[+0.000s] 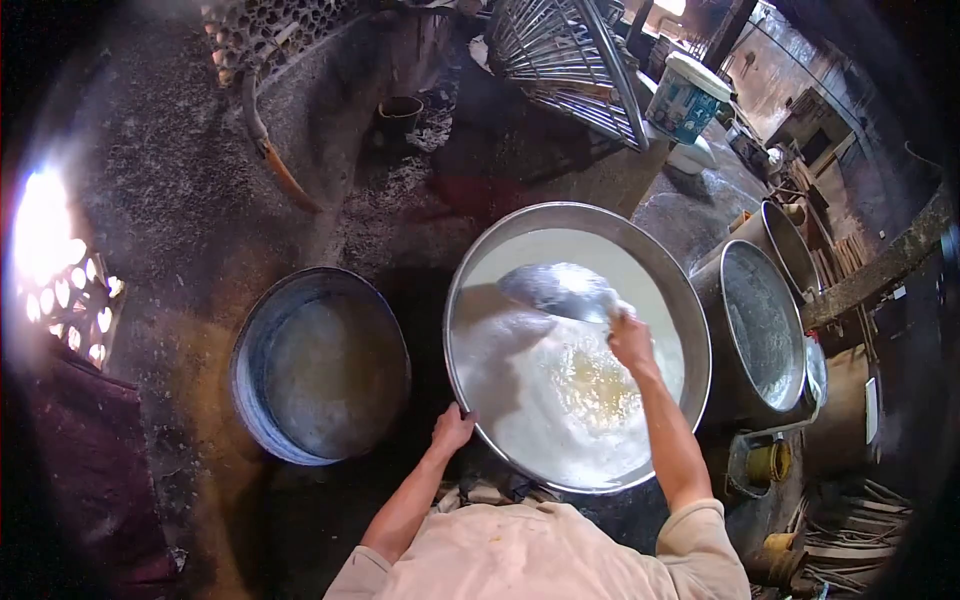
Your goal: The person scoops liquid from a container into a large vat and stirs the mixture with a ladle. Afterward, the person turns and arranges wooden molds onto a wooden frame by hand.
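Observation:
A wide round metal vat [698, 330] holds whitish, foamy liquid [520, 430] with a bubbly yellowish patch right of its middle. My right hand [631, 338] is closed on the edge of a shiny metal bowl [562, 290], which is held over the liquid and tilted. At the vat's lower left rim, my left hand [454, 428] grips the rim with its fingers wrapped over it. To the left stands a second round metal pot [258, 418] with cloudy liquid inside.
Two more metal drums [765, 325] [792, 248] stand at the right. A white and teal bucket [688, 98] and a slatted rack [565, 60] are at the top. A yellow container [768, 462] and firewood [860, 535] lie lower right. Dark cloth [80, 460] hangs at left.

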The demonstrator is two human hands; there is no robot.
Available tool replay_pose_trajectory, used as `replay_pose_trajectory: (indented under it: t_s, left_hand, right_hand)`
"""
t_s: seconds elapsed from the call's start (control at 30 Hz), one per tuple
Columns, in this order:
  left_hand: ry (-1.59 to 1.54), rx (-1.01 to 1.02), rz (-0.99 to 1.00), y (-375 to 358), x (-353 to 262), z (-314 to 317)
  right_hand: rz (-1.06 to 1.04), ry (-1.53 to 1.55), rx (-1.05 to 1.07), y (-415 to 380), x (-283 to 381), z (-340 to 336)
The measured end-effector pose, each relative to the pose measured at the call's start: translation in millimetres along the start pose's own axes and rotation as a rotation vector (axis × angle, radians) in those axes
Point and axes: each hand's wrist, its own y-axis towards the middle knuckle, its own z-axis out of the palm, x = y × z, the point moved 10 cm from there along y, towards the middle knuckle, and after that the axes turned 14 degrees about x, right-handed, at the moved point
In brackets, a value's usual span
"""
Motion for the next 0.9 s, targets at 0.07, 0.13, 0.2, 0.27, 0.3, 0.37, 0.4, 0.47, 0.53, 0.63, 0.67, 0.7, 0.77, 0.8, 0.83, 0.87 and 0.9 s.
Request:
replay_pose_trajectory:
  t_s: [0.07, 0.13, 0.2, 0.27, 0.3, 0.37, 0.4, 0.47, 0.53, 0.63, 0.67, 0.7, 0.77, 0.8, 0.83, 0.87, 0.9]
  left_hand:
    - [0.006, 0.008, 0.010, 3.1, 1.1, 0.5]
    - [0.016, 0.015, -0.021, 3.3, 3.0, 0.4]
    - [0.013, 0.032, -0.015, 0.3, -0.9, -1.7]
    - [0.008, 0.040, -0.008, -3.8, -4.8, -2.0]
    - [0.010, 0.046, -0.010, -3.8, -3.4, -1.5]
    - [0.005, 0.046, -0.010, -2.7, -2.2, -0.7]
    - [0.005, 0.051, -0.013, -3.8, -4.1, -1.7]
    - [-0.002, 0.075, -0.038, -6.7, -5.5, -2.0]
    - [0.011, 0.057, -0.030, -4.6, -1.2, 0.1]
    - [0.011, 0.035, 0.011, 3.2, 2.0, 0.4]
    - [-0.005, 0.035, 0.039, 5.1, 1.5, 1.6]
    - [-0.023, 0.011, 0.063, 3.7, 0.0, -0.7]
    - [-0.021, 0.001, 0.059, 3.7, 0.3, -2.7]
    - [-0.028, -0.040, 0.103, -1.5, -7.5, -8.3]
    - [-0.008, -0.039, 0.059, 0.8, -4.0, -9.4]
    - [-0.033, -0.037, 0.054, 2.7, -3.0, -9.8]
    - [-0.060, -0.037, 0.049, 8.5, 2.8, -9.1]
  right_hand:
    - [-0.008, -0.030, 0.030, 15.5, 49.0, 19.2]
    - [-0.005, -0.038, 0.041, 21.4, 84.0, 32.8]
    - [0.035, -0.046, 0.198, 24.9, 99.3, 55.5]
    - [0.067, -0.059, 0.225, 27.6, 92.5, 75.7]
    - [0.093, -0.073, 0.252, 25.3, 88.8, 86.3]
    - [0.093, -0.074, 0.267, 17.1, 78.3, 97.5]
    - [0.105, -0.081, 0.288, 10.3, 72.2, 102.1]
    - [0.175, -0.051, 0.342, -4.8, 53.0, 110.8]
    - [0.175, -0.074, 0.371, -17.9, 34.4, 119.1]
    - [0.221, -0.071, 0.377, -40.8, 5.3, 126.8]
    - [0.215, -0.079, 0.383, -48.3, -6.6, 131.0]
    - [0.212, -0.087, 0.388, -56.1, -23.0, 137.7]
    - [0.179, -0.089, 0.369, -72.3, -48.7, 147.0]
    - [0.240, -0.054, 0.379, -84.8, -62.2, 145.8]
    - [0.301, -0.019, 0.389, -97.0, -75.3, 142.1]
    - [0.326, -0.035, 0.460, -108.9, -86.0, 142.6]
    - [0.329, -0.031, 0.457, -118.1, -98.1, 141.4]
